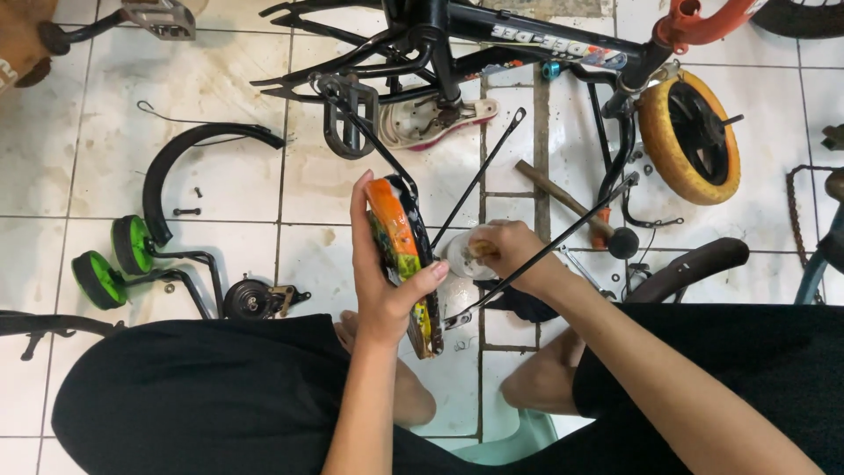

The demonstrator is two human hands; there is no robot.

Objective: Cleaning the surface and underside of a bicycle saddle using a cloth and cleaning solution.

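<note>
My left hand (380, 280) grips an orange and black bicycle chain guard (403, 255) with colourful stickers, held on edge above the tiled floor. Thin black stay rods (479, 176) stick out from it toward the upside-down bicycle. My right hand (508, 251) is closed around a small clear container (462, 255), pressed close against the guard's right side. My knees in black shorts fill the bottom of the view.
An upturned black child's bicycle frame (457, 35) with a yellow-tyred wheel (690, 136) lies ahead. A black mudguard (189, 163), green training wheels (119, 259), a bell (251, 299), a hammer (576, 207), a pedal (347, 119), a chain (796, 211) and loose bolts are scattered on the dirty white tiles.
</note>
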